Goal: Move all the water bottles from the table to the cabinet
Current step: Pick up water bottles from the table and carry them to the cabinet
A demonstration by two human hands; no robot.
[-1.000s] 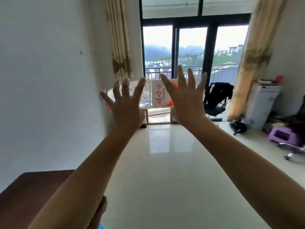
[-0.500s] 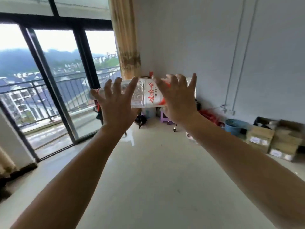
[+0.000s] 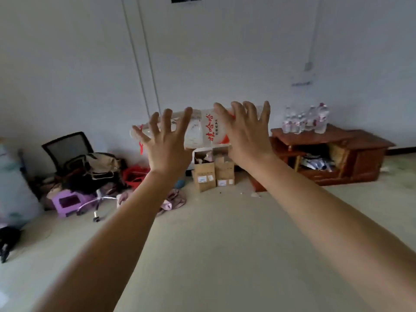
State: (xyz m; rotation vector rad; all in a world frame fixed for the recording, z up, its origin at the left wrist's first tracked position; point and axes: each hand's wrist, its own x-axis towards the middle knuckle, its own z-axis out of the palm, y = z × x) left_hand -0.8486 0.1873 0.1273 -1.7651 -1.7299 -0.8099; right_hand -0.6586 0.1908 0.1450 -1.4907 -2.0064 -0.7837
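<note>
- Big water bottle (image 3: 202, 129) up in the air at arm's length, lying on its side, cap end to the left, white label with red characters across the middle and right.
- Left grip (image 3: 166, 140) spread wide against the near side of the clear half, fingers bent up over the top edge, thumb out toward the neck; wrapped round the bottle, far from closed.
- Right grip (image 3: 247, 134) on the label end in the same way, fingertips hooked over the top, thumb laid across the label, holding the bottle.
- Bare forearms stretched forward from the lower corners of the view.
- Red loop (image 3: 141, 145) hanging below the neck, just left of the left grip.
- Low on the right, against the wall and well apart from both grips: reddish-brown wooden cabinet (image 3: 360, 154), open compartment in front, contents too blurred to name.
- On the left end of the cabinet top: small water bottles (image 3: 306, 120) in a tight upright cluster, number unclear.
- Cardboard boxes (image 3: 213, 172) on the floor just left of the cabinet, directly under the held bottle in this view.
- Further left: black mesh office chair (image 3: 67, 147) heaped with clothes and bags, red bag (image 3: 135, 174) beside it, purple stool (image 3: 67, 201) in front.
- Pale glossy floor (image 3: 225, 244); white wall (image 3: 67, 64) with two thin conduits running upward.
</note>
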